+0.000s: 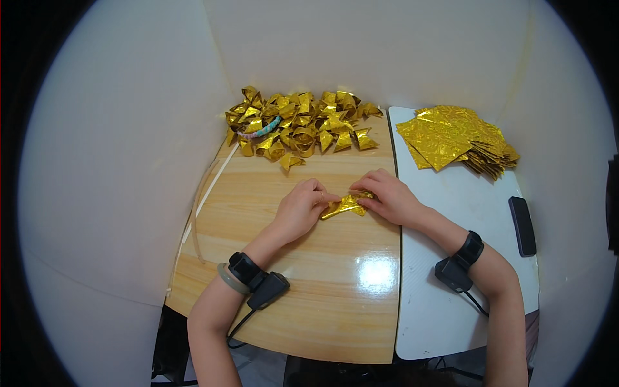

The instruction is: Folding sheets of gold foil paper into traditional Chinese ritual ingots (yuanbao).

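Between my hands lies a sheet of shiny gold foil paper (348, 205), partly rolled along its near edge, on the wooden tabletop (303, 258). My left hand (303, 208) pinches its left end, thumb and forefinger close together. At the other end my right hand (385, 197) grips the foil paper, its fingers bent over the upper right part. Beyond my hands is a heap of folded gold foil pieces (303, 122), curled and pointed. A stack of flat gold foil sheets (445, 138) lies fanned out at the far right.
The stack rests on a white board (451, 258) beside the wooden top. A black oblong device (522, 226) lies at the right edge. A pink-and-teal band (263, 130) sits among the folded pieces. Pale walls (129, 161) enclose the table. Cabled black devices are strapped to both my wrists.
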Tool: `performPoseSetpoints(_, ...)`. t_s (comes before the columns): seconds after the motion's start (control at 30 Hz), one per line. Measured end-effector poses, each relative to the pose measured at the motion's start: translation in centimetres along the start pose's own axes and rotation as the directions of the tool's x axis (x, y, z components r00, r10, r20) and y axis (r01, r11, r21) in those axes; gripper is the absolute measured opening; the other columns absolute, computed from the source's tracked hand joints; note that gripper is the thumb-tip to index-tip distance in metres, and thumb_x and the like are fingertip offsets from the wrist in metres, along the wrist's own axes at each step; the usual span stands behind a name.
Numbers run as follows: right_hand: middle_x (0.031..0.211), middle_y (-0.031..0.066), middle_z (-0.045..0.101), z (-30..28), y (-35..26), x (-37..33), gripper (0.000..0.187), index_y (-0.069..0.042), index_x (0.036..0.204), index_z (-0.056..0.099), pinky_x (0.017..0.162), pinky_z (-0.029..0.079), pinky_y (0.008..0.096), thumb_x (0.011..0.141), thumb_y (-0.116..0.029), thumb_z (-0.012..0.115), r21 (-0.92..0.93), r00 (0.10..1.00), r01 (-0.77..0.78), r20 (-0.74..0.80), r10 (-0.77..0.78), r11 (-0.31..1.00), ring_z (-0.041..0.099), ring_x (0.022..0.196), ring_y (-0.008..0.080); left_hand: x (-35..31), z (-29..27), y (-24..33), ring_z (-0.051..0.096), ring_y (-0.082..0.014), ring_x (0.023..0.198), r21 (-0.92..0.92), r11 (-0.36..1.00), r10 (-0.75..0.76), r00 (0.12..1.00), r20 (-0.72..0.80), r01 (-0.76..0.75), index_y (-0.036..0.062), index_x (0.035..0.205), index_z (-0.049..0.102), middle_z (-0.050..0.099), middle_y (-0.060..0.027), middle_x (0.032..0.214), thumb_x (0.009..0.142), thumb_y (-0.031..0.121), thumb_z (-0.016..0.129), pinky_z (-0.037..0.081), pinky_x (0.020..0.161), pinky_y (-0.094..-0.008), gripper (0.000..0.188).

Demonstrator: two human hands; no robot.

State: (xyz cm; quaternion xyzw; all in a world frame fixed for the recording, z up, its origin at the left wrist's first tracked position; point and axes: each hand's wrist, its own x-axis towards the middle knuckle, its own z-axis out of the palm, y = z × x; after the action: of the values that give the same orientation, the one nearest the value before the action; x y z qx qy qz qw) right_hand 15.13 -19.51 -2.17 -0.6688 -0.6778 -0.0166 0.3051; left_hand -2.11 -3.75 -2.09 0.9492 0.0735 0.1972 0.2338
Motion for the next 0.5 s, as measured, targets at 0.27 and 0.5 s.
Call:
performPoseSetpoints(0.27, 0.099, 0.009, 0.056, 0.0, -0.6, -0.2, 0.035, -0.007, 0.102, 0.058, 0.078, 0.046, 0.035, 0.077, -0.028, 0.07, -0.134, 0.991, -0.128, 0.019, 0.131, 0.983, 0.054, 0.092, 0.0266, 0.1, -0.7, 1.7, 0.051, -0.0241, 0.095, 0.038, 0.999, -0.041, 0.996, 0.079, 0.038, 0.013, 0.096, 0.071, 0.055, -0.0061, 0.094, 0.079, 0.013, 0.065, 0.043, 0.083, -0.0339, 0.018)
performPoseSetpoints(0.5, 0.094, 0.011, 0.061, -0.1, -1.2, 0.1, 0.033, -0.006, 0.105, 0.058, 0.073, 0.048, 0.0356, 0.08, -0.025, 0.067, 0.237, 0.949, -0.3, 0.175, 0.264, 0.924, 0.061, 0.083, 0.0282, 0.2, 0.3, 0.5, 0.05, -0.026, 0.098, -0.057, 0.989, 0.136, 0.991, 0.003, -0.136, 0.0113, 0.091, 0.07, 0.056, -0.0062, 0.099, 0.076, 0.011, 0.067, 0.042, 0.085, -0.0343, 0.015)
